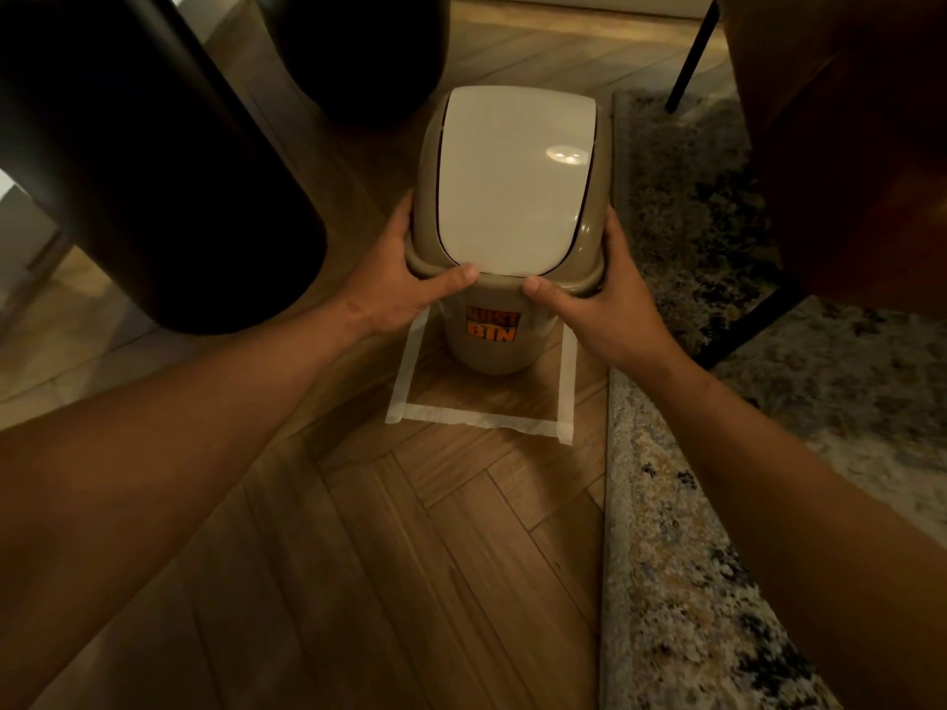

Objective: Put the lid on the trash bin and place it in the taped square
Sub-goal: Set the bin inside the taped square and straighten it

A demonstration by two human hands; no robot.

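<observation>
A beige trash bin (492, 351) with an orange "DUST BIN" label stands on the wooden floor inside a square of white tape (481, 418). Its lid (512, 176), beige with a white swing flap, sits on top of the bin. My left hand (410, 279) grips the lid's left rim, thumb on the front edge. My right hand (599, 299) grips the right rim the same way. The far side of the tape square is hidden behind the bin.
A large dark rounded object (143, 161) looms at the left and another dark one (369, 48) sits behind the bin. A patterned rug (681, 504) runs along the right. A brown chair with black legs (845, 146) stands at the upper right.
</observation>
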